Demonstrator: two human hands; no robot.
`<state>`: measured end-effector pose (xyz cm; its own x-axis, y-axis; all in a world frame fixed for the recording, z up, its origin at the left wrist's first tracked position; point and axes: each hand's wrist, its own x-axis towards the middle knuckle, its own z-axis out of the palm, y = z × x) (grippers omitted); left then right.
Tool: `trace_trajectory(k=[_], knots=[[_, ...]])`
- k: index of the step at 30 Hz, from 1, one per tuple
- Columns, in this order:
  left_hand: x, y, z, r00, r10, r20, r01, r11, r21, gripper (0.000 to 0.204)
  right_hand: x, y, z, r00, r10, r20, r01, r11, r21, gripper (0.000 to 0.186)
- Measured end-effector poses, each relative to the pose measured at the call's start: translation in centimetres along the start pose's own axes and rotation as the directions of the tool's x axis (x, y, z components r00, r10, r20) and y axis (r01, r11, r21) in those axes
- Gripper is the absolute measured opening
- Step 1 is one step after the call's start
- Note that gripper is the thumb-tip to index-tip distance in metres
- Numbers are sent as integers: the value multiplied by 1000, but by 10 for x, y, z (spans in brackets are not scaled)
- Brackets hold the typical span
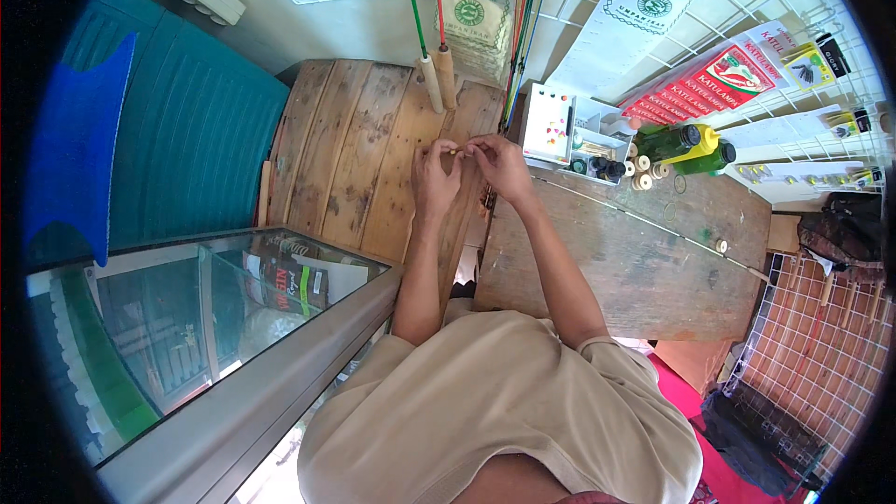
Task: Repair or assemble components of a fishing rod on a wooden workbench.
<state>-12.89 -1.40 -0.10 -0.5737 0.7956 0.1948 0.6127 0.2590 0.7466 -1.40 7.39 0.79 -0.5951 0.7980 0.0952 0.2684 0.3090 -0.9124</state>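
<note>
Above the wooden plank table, my left hand [436,179] and my right hand [501,166] meet with bent fingers, thumb and fingertips pinched together. Something tiny and pale shows between the fingertips, too small to name. Just beyond the hands, two fishing rods with cork-like handles stand on the planks: a green rod [415,17] and a red rod [439,5]. A bundle of thin coloured rods [522,33] leans beside them.
A white organizer box [551,123] with small parts, wooden spools [642,182] and green bottles [667,142] stand on the right-hand table [597,261]. A thin rod [644,221] lies across it. A glass display case [359,303] borders my left side; wire grids carry packets.
</note>
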Motion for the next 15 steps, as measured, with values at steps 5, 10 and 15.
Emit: trace_trajectory(k=[5, 10, 15], knots=[[0, -8, 3, 997, -78, 9, 79, 982, -174, 20, -4, 0, -5, 994, 98, -38, -95, 993, 68, 15], [-2, -5, 2, 993, -122, 8, 117, 937, -328, 18, -6, 8, -7, 992, 111, -52, -107, 992, 68, 15], [-3, -4, 1, 975, -221, -13, 199, 899, -390, 16, -6, 15, -4, 992, 95, -85, -86, 991, 101, 14]])
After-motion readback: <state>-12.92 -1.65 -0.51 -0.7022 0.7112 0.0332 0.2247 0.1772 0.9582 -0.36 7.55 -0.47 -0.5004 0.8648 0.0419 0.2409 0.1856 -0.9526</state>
